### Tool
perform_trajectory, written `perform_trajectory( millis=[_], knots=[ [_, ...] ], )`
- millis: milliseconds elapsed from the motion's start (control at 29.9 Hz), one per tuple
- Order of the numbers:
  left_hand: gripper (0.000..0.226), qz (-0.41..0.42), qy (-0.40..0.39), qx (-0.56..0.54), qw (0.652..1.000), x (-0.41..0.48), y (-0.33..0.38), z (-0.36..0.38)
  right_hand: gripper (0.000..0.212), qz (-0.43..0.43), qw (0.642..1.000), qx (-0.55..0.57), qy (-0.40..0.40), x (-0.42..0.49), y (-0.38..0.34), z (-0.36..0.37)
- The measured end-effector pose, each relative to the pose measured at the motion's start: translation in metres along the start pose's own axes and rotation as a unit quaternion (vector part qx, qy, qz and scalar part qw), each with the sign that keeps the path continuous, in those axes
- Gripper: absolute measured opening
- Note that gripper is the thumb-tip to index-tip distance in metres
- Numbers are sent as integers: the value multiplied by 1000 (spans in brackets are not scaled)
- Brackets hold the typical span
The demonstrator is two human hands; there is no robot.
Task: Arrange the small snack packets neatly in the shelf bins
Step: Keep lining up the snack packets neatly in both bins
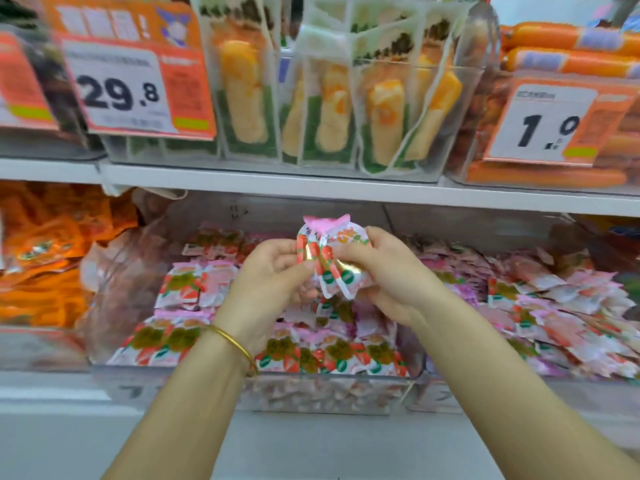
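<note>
**Figure.** Head view of a two-tier shop shelf. The hands meet over the lower tier. The left hand (273,275) and the right hand (384,271) each have fingers curled round one small bunch of snack packets (329,261), pink and white with red and green print. The bunch is held upright and fanned between them. It is raised above the clear middle bin (329,396), which holds rows of like packets, and is apart from them. A gold bangle (235,344) circles the left wrist. To the right lie loosely heaped pink packets (561,306); to the left lie orange packets (45,258). On the upper tier, tall pouches (329,112) stand in a clear container. Price tags reading 29.8 (121,88) and 1.0 (547,126) flank them, and orange sausages (571,57) lie at the far right.
</note>
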State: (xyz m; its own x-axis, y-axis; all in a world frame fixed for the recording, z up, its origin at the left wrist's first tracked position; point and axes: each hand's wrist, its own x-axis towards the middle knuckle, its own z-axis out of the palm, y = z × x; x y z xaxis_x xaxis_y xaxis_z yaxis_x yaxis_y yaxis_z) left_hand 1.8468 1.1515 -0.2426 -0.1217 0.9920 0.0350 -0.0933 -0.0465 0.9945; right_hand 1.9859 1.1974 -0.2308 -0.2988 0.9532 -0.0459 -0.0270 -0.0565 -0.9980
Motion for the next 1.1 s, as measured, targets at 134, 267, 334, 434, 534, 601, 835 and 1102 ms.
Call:
perform_trajectory(
  millis=[134, 267, 334, 434, 534, 601, 835, 1102],
  knots=[
    [25, 11, 54, 132, 990, 9, 1, -31, 20, 45, 996, 9, 79, 19, 11, 7],
    [27, 31, 142, 206, 968, 13, 1, -59, 16, 93, 988, -42, 116, 29, 28, 14],
    [25, 25, 140, 235, 961, 14, -1, -63, 21, 120, 986, -49, 108, 36, 32, 26],
    [20, 12, 115, 254, 960, 16, -4, -62, 19, 106, 965, -222, 92, 44, 37, 45],
    [20, 8, 105, 272, 957, 18, -7, -63, 26, 75, 913, -390, 92, 45, 37, 49],
    [20, 17, 114, 291, 950, 20, -9, -67, 20, 72, 923, -363, 101, 49, 39, 39],
    [21, 6, 97, 386, 917, 25, -17, -73, 41, 119, 983, -85, 114, 55, 38, 28],
    [43, 5, -64, 690, 721, 17, -22, -66, 28, 90, 914, -384, 95, 56, 45, 49]
  ],
)
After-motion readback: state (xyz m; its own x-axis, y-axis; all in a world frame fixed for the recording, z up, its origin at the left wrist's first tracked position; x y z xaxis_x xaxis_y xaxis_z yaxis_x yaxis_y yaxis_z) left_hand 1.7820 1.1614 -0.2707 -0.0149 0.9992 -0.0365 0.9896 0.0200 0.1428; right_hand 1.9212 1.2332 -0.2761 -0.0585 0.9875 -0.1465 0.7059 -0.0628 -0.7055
